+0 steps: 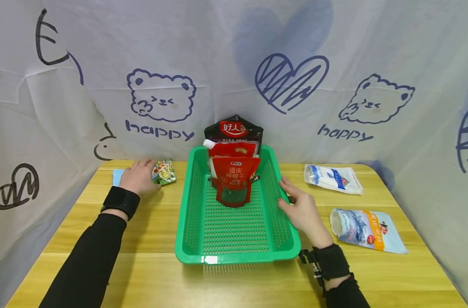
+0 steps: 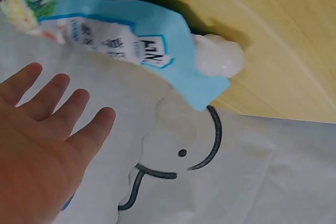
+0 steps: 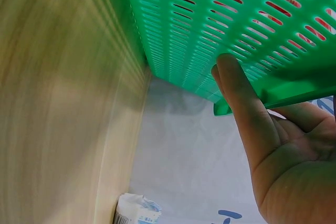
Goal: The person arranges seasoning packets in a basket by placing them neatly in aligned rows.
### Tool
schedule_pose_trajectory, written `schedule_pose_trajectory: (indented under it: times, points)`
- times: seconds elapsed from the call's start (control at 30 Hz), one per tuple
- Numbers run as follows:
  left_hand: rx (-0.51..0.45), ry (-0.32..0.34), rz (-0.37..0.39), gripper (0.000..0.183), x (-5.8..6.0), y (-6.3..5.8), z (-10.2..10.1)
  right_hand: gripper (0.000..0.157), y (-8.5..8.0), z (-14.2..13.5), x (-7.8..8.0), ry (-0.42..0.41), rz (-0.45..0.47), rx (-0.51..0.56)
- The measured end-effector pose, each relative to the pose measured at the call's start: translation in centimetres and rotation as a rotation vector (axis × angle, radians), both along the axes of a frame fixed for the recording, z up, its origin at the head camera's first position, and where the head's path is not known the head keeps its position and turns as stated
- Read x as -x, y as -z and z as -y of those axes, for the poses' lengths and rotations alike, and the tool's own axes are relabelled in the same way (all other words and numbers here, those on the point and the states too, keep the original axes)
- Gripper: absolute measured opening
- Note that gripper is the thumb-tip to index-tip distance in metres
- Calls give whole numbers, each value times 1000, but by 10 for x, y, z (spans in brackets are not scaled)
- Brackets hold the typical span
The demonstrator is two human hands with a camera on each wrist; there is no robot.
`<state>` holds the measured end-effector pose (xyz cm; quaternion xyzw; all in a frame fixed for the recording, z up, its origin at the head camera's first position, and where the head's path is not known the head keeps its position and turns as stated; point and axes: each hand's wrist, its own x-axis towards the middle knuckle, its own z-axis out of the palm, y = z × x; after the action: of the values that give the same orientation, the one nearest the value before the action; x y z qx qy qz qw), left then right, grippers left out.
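In the head view my left hand (image 1: 141, 177) reaches over a light blue pouch with a colourful food picture (image 1: 163, 172) at the table's far left. The left wrist view shows its fingers spread and extended beside that blue pouch (image 2: 131, 30), which has a white screw cap (image 2: 220, 56). My right hand (image 1: 301, 209) grips the right rim of a green plastic basket (image 1: 239, 258). Fingers lie on both sides of that rim in the right wrist view, one against the slotted outer wall (image 3: 189, 40). Inside stand a red dried-chili pouch (image 1: 234, 175), a red pouch with a white spout (image 1: 234, 149) and a black pouch (image 1: 234, 128).
Right of the basket lie a white and blue pouch (image 1: 331, 179) and, nearer, a blue and orange pouch (image 1: 368, 230), both flat on the wooden table (image 1: 149, 273). A white cloth with drawings (image 1: 226, 42) hangs behind the table and along its sides.
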<state>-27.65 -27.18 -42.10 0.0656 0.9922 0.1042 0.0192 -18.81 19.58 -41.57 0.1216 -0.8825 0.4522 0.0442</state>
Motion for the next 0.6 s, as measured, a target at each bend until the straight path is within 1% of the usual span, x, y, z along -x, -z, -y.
schedule_pose_trajectory:
  times: [0.17,0.27,0.43,0.6]
  points:
    - [47,-20,96,85,8,7,3,56,2,0,0,-11,4,10]
    - [57,-29,123,81,12,12,4,56,2,-1,1,-8,1,15]
    - [57,-39,98,72,16,19,4,55,3,-1,1,-7,-1,19]
    - [70,-27,72,61,16,19,0,56,3,-1,1,-10,-4,17]
